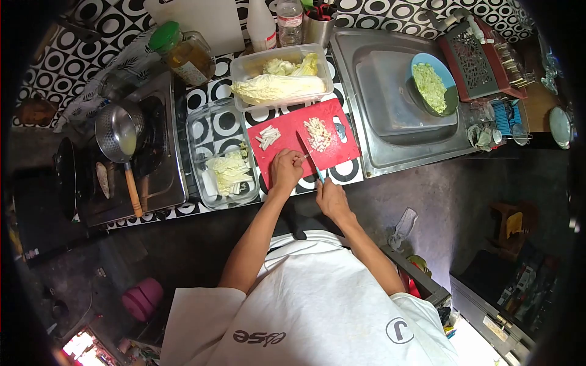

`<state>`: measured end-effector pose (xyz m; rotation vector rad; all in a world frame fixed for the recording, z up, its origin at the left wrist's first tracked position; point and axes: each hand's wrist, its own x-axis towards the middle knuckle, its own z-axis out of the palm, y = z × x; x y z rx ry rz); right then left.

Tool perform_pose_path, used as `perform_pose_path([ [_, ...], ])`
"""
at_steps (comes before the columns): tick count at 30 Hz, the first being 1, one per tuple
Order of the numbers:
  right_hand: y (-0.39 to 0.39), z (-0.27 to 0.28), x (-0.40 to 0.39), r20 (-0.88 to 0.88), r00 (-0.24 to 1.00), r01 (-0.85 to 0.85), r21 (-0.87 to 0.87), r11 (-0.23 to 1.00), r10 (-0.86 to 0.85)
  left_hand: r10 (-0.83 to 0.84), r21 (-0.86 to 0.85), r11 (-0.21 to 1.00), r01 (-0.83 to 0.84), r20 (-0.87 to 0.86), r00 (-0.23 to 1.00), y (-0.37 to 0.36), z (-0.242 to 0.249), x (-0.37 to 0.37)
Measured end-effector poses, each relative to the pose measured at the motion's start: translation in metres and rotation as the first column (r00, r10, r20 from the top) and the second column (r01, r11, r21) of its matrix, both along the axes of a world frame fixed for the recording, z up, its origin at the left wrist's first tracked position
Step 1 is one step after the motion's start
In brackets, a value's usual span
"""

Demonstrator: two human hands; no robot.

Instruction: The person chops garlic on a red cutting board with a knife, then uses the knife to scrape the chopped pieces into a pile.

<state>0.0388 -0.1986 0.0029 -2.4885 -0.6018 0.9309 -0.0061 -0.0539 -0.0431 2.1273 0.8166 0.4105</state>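
A red cutting board (287,125) lies on the patterned counter. On it are a pile of chopped cabbage (318,133) and a few white cabbage strips (267,136). My right hand (330,196) grips a knife (308,154) by its blue handle, blade pointing up over the board. My left hand (285,169) rests on the board's near edge, fingers curled beside the blade; what it holds down is hidden.
A plastic tub of cabbage (278,85) stands behind the board, a glass dish with cabbage pieces (227,174) to its left. A stove with a saucepan (119,131) is far left. The sink (390,97) holds a blue bowl of shredded greens (431,85).
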Motion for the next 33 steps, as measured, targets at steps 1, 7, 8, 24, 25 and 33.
perform_pose_path([
  [1, 0.003, 0.0, 0.001, 0.001, 1.0, 0.001, 0.002, 1.0, -0.001, -0.001, 0.002, 1.0, 0.001, 0.001, 1.0, 0.0, 0.0, -0.001],
  [7, 0.023, 0.001, 0.011, 0.036, 0.999, -0.027, 0.013, 1.0, 0.026, -0.019, -0.005, 1.0, 0.02, 0.039, 0.999, 0.001, 0.0, -0.004],
  [8, 0.026, 0.003, 0.013, 0.038, 0.999, -0.03, 0.015, 0.999, 0.03, -0.02, -0.003, 1.0, 0.02, 0.045, 0.999, 0.002, 0.0, -0.004],
  [24, 0.001, 0.011, -0.005, -0.006, 1.0, -0.022, 0.024, 0.999, 0.022, 0.023, -0.064, 0.998, -0.021, 0.035, 0.999, 0.002, 0.0, -0.004],
  [25, 0.001, 0.01, -0.006, -0.006, 1.0, -0.012, 0.027, 1.0, 0.012, 0.021, -0.063, 0.998, -0.018, 0.035, 0.999, 0.002, 0.0, -0.003],
  [33, 0.017, 0.004, -0.001, 0.045, 0.999, -0.001, -0.008, 1.0, 0.002, 0.012, -0.059, 0.998, -0.007, 0.082, 0.997, 0.001, -0.006, -0.007],
])
